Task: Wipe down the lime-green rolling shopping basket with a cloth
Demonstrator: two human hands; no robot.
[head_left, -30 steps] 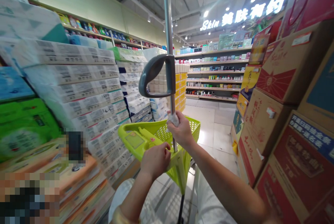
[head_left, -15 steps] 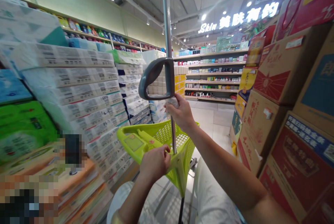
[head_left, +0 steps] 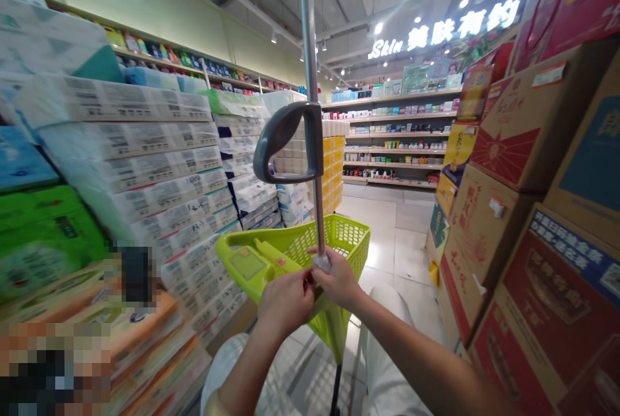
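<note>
A metal pole (head_left: 312,80) with a grey loop handle (head_left: 289,178) rises from the near end of a lime-green shopping basket (head_left: 247,262). My right hand (head_left: 336,277) is closed round the lower pole with a crumpled white wipe (head_left: 321,263) pressed against the metal. Beside it, my left hand (head_left: 288,300) is curled over the basket's near rim, close to the foot of the pole. The two hands almost meet there. My left fingertips are partly hidden.
Stacked tissue packs (head_left: 169,164) line the left side. Piled cartons (head_left: 508,151) stand close on the right. Shelves of small goods (head_left: 397,138) cross the back beyond a tiled floor (head_left: 411,228). A dark rod (head_left: 336,387) runs down under the basket.
My right hand has slid down the pole with the wipe, from just under the grey handle to the basket rim. My left hand has stayed at the rim.
</note>
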